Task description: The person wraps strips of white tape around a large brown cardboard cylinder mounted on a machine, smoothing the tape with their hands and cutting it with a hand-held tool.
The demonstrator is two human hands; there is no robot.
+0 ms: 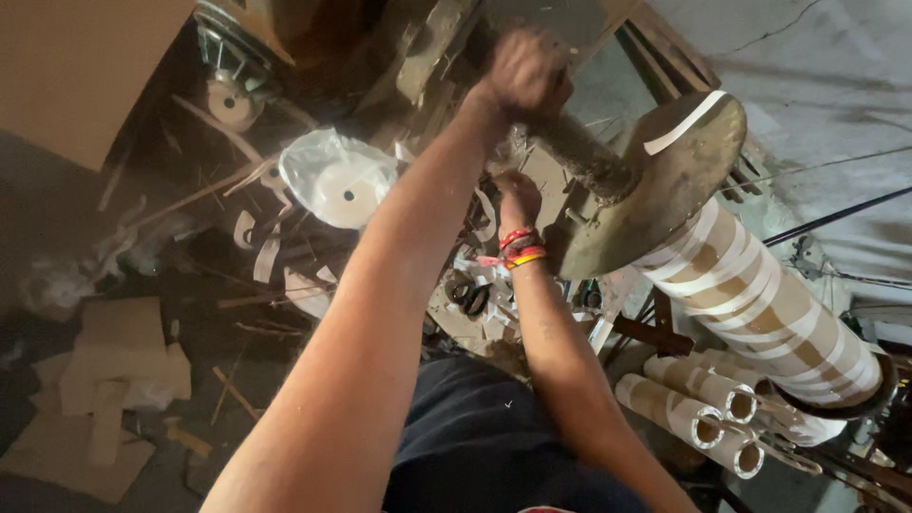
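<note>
Below metal disc [665, 180], paper strips, scissors [470, 296] w/ cardboard tubes [703, 399] nearby.

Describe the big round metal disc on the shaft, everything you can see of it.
The metal disc is dull, brownish and worn, seen tilted on edge to the camera. A grimy shaft runs from its centre toward the left hand, which grips it. A white paper strip lies across its top. Behind it sits a cardboard tube spiral-wrapped in white tape. The right hand is beside its lower rim.
</note>
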